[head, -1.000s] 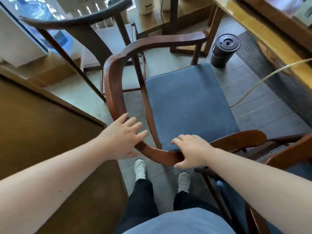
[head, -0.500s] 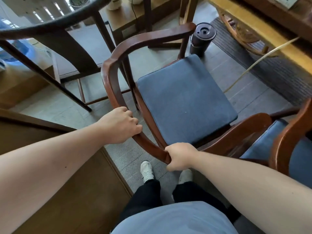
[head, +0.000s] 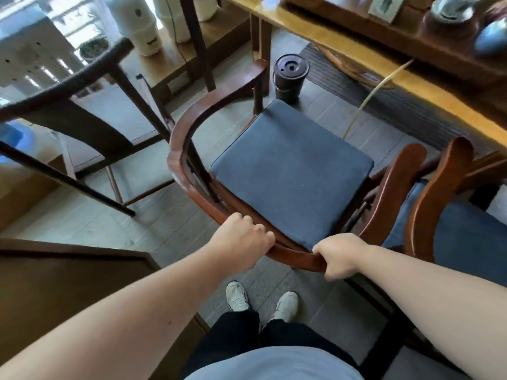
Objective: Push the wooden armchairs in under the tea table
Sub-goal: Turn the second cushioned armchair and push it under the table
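A wooden armchair (head: 192, 124) with a curved reddish-brown back rail and a blue seat cushion (head: 290, 168) stands in front of me. Its seat faces the tea table (head: 343, 37), a yellow wooden slab at the upper right. My left hand (head: 241, 239) grips the rail's near left part. My right hand (head: 337, 256) grips the rail at its near right. A second armchair (head: 436, 193) with a blue cushion stands close on the right, its arm beside the first chair's arm.
A dark round canister (head: 289, 78) stands on the floor between chair and table. A pale hose (head: 367, 100) hangs from the table. A dark chair (head: 82, 105) stands at the left, a brown cabinet (head: 68, 283) at my near left. Teaware sits on the table.
My left hand closed on the back rail and both hands shifted along it. The chair has moved forward and turned toward the tea table, closer to the second armchair.
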Action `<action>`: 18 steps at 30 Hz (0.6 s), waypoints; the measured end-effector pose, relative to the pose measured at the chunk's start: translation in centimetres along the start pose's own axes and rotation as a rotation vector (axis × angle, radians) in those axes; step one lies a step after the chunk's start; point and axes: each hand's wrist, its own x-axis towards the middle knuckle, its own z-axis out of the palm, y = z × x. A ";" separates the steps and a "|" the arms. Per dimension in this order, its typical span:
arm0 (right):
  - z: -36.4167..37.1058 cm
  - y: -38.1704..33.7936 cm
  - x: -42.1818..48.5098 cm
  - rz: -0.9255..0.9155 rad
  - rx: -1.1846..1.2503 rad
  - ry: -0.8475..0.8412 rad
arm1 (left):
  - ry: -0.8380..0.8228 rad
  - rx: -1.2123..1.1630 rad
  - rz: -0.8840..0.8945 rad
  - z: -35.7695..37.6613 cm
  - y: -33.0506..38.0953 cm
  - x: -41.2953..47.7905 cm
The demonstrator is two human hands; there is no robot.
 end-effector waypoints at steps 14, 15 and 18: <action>1.9 -8.2 -0.4 0.113 0.469 0.704 | 0.041 -0.213 0.113 0.9 -13.3 -0.8; 1.4 -9.1 0.3 0.126 0.486 0.737 | 0.060 -0.203 0.169 1.3 -13.9 -0.5; 1.0 -11.1 1.7 0.172 0.536 0.824 | 0.169 -0.162 0.373 3.0 -15.6 0.1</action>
